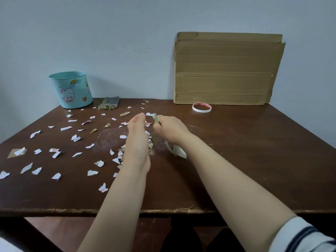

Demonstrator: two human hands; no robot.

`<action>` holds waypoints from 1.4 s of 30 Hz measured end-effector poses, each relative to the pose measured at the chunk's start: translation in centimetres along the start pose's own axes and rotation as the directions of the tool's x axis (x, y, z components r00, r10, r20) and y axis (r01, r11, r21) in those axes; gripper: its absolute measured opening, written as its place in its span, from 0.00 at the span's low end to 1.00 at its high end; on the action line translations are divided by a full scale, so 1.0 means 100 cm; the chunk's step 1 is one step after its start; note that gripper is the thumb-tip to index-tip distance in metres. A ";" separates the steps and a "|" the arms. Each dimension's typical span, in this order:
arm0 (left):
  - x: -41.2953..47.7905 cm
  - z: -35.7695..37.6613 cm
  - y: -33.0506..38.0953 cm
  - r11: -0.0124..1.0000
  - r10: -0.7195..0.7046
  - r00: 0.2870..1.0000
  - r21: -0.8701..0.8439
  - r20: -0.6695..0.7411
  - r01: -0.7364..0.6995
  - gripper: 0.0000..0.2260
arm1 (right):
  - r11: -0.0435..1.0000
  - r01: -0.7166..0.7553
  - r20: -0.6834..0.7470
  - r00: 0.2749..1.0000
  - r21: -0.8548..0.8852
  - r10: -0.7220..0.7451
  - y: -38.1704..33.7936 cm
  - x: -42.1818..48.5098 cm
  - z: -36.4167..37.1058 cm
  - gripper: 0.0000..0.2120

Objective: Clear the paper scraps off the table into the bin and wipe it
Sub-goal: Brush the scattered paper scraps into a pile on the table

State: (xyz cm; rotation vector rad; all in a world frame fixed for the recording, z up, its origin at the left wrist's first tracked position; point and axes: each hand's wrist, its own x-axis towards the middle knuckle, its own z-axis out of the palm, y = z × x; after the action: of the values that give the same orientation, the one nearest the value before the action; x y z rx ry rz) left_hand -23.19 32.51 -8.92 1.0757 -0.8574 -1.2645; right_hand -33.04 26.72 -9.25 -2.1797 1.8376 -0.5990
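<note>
Progress is small so far, as I judge: most paper scraps [66,128] lie spread on the bench [236,160] to the left of your fingers, and only a little heap [150,140] is gathered between your two hands. Your left hand [136,140] stands on its edge with the fingers straight and together, like a wall beside this heap. Your right hand [169,130] has the fingers curled around a greenish piece [155,118] (it is blurred, so I cannot tell what it is). The bin [71,90] stands well beyond your left fingers, at the back corner, and its inside is hidden. Just beside it lies a folded cloth [109,103], untouched, so the wiping is left to do. The bench is dark brown wood, with a whitish smear near your fingers and a worn front edge. Beyond your right fingers lie a tape ring [201,107] and a cardboard sheet [227,70] leaning on the pale wall [127,33].
</note>
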 end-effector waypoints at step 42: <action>0.033 0.017 0.011 0.998 -0.009 1.000 0.058 0.007 0.009 0.13 | 0.977 0.132 -0.155 0.982 0.169 -0.106 0.009 0.046 0.002 0.15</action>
State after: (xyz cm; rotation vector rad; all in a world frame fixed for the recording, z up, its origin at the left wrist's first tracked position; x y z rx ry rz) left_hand -24.01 28.98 -7.54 1.1223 -0.9002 -1.2581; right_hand -33.10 22.08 -9.07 -2.1887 1.6546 -0.9332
